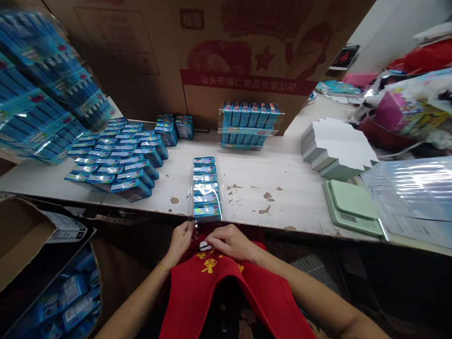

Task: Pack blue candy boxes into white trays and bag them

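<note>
My left hand [181, 242] is at the table's front edge with its fingers drawn together, near the lower corner of a clear plastic tray [219, 207]. Whatever its fingers pinch is too small to make out. My right hand [231, 241] is curled in front of the red apron [190, 287], its thumb beside a small white object [205, 246]. What lies under its fingers is hidden. A single row of small blue boxes [205, 188] fills the clear tray, which lies on the table just ahead of both hands.
Blue boxes [120, 155] stand grouped at left, beside tall wrapped stacks [38, 89]. A filled display pack [247, 126] stands before a large carton [197, 47]. White card stacks [339, 143], a green scale [353, 207] and plastic sheets [413, 188] occupy the right. An open carton [97, 273] sits lower left.
</note>
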A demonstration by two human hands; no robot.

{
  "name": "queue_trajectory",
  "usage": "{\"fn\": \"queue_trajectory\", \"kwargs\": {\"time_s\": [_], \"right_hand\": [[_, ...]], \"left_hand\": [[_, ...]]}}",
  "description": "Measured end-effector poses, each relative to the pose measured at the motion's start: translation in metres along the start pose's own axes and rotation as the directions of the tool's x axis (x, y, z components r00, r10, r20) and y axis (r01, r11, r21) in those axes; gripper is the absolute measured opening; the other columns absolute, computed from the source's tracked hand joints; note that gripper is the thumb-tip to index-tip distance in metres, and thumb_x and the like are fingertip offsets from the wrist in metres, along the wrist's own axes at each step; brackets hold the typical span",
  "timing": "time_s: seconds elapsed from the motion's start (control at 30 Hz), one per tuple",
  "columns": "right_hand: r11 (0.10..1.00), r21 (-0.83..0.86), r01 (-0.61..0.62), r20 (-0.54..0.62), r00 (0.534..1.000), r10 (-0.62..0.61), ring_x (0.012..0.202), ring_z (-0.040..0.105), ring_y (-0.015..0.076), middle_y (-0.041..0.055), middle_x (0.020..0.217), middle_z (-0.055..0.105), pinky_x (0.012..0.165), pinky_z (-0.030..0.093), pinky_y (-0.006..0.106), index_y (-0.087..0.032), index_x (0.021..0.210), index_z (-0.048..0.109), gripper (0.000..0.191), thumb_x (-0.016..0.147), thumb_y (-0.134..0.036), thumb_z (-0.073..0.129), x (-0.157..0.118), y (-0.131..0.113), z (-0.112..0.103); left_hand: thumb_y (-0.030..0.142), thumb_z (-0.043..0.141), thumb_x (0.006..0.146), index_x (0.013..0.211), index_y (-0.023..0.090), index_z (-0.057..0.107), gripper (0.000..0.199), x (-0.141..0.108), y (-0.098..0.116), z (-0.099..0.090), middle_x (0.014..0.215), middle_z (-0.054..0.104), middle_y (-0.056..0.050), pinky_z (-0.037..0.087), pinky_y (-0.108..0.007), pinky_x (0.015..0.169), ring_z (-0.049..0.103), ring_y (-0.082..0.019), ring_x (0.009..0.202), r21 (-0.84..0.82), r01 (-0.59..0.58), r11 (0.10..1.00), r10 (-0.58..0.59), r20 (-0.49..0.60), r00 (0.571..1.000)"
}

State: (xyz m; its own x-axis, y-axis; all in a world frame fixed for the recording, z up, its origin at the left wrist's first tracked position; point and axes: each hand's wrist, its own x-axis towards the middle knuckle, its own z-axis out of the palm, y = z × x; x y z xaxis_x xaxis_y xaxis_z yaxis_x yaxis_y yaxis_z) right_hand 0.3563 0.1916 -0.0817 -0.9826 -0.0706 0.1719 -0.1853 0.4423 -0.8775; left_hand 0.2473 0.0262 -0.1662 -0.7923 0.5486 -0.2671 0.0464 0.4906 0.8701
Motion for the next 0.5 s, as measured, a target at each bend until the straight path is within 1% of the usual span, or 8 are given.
{"fn": "queue_trajectory", "kwargs": {"time_s": [0.07, 0.13, 0.17, 0.2, 0.3, 0.37, 0.43, 0.5], "right_hand": [[0.998, 0.055, -0.019, -0.185, 0.982, 0.029, 0.061, 0.056, 0.0111, 0.0012, 0.067, 0.062, 0.061, 0.043, 0.020, -0.017, 0.071, 0.063, 0.026, 0.086, -0.026, 0.044, 0.015, -0.007, -0.030], [0.999, 0.029, -0.046, -0.487, 0.872, 0.054, 0.069, 0.057, 0.0126, 0.0024, 0.073, 0.062, 0.067, 0.043, 0.023, -0.017, 0.073, 0.062, 0.024, 0.085, -0.029, 0.046, 0.046, 0.001, -0.061], [0.998, 0.007, -0.062, -0.590, 0.806, 0.054, 0.077, 0.057, 0.0140, 0.0035, 0.080, 0.063, 0.072, 0.043, 0.024, -0.017, 0.079, 0.062, 0.020, 0.084, -0.030, 0.048, 0.066, 0.011, -0.075], [0.997, 0.001, -0.080, -0.634, 0.771, 0.062, 0.085, 0.056, 0.0154, 0.0049, 0.090, 0.062, 0.075, 0.042, 0.025, -0.017, 0.087, 0.062, 0.019, 0.082, -0.031, 0.050, 0.087, 0.023, -0.087], [0.961, 0.155, -0.230, -0.588, 0.760, 0.276, 0.096, 0.054, 0.0182, 0.0077, 0.107, 0.059, 0.079, 0.042, 0.028, -0.017, 0.104, 0.058, 0.036, 0.073, -0.033, 0.060, 0.142, 0.063, -0.106], [0.896, 0.290, -0.335, -0.505, 0.742, 0.441, 0.087, 0.057, 0.0178, 0.0076, 0.096, 0.063, 0.076, 0.044, 0.028, -0.016, 0.100, 0.060, 0.034, 0.072, -0.035, 0.059, 0.160, 0.084, -0.107], [0.855, 0.353, -0.379, -0.461, 0.725, 0.512, 0.071, 0.058, 0.0163, 0.0059, 0.077, 0.064, 0.069, 0.045, 0.028, -0.014, 0.089, 0.062, 0.029, 0.073, -0.038, 0.055, 0.162, 0.096, -0.104], [0.852, 0.360, -0.381, -0.450, 0.729, 0.516, 0.061, 0.056, 0.0145, 0.0037, 0.064, 0.061, 0.062, 0.044, 0.027, -0.013, 0.077, 0.062, 0.029, 0.072, -0.040, 0.054, 0.158, 0.100, -0.104]], "left_hand": [[0.049, 0.037, 0.081, 0.067, 0.017, 0.055, 0.040, 0.000, 0.004, -0.005, 0.060, 0.061, -0.002, 0.039, -0.023, 0.053, 0.055, -0.014, 0.053, 0.013, -0.025, 1.000, 0.025, 0.021, 0.999], [0.046, 0.037, 0.081, 0.063, 0.017, 0.054, 0.038, 0.005, 0.008, -0.017, 0.058, 0.060, -0.002, 0.038, -0.023, 0.053, 0.054, -0.014, 0.054, 0.095, -0.083, 0.992, 0.080, 0.030, 0.996], [0.046, 0.038, 0.081, 0.062, 0.017, 0.054, 0.038, 0.011, 0.009, -0.027, 0.056, 0.059, -0.002, 0.037, -0.023, 0.053, 0.054, -0.014, 0.052, 0.140, -0.102, 0.985, 0.098, 0.039, 0.994], [0.045, 0.039, 0.080, 0.060, 0.017, 0.054, 0.038, 0.018, 0.010, -0.039, 0.054, 0.058, -0.001, 0.037, -0.023, 0.052, 0.053, -0.014, 0.050, 0.180, -0.110, 0.978, 0.104, 0.046, 0.994], [0.045, 0.045, 0.075, 0.057, 0.018, 0.055, 0.035, 0.044, 0.015, -0.082, 0.049, 0.055, -0.001, 0.036, -0.024, 0.049, 0.050, -0.014, 0.046, 0.243, -0.091, 0.966, 0.095, -0.006, 0.995], [0.046, 0.049, 0.071, 0.060, 0.017, 0.056, 0.033, 0.059, 0.020, -0.107, 0.052, 0.056, -0.001, 0.039, -0.025, 0.050, 0.052, -0.015, 0.049, 0.145, -0.031, 0.989, 0.061, -0.202, 0.978], [0.051, 0.047, 0.071, 0.072, 0.016, 0.058, 0.037, 0.065, 0.027, -0.122, 0.062, 0.060, -0.003, 0.041, -0.025, 0.051, 0.055, -0.015, 0.054, -0.078, 0.000, 0.997, -0.036, -0.448, 0.893], [0.057, 0.045, 0.071, 0.082, 0.014, 0.058, 0.045, 0.060, 0.035, -0.124, 0.069, 0.060, -0.003, 0.042, -0.024, 0.050, 0.056, -0.013, 0.055, -0.296, 0.007, 0.955, -0.173, -0.539, 0.825]]}}
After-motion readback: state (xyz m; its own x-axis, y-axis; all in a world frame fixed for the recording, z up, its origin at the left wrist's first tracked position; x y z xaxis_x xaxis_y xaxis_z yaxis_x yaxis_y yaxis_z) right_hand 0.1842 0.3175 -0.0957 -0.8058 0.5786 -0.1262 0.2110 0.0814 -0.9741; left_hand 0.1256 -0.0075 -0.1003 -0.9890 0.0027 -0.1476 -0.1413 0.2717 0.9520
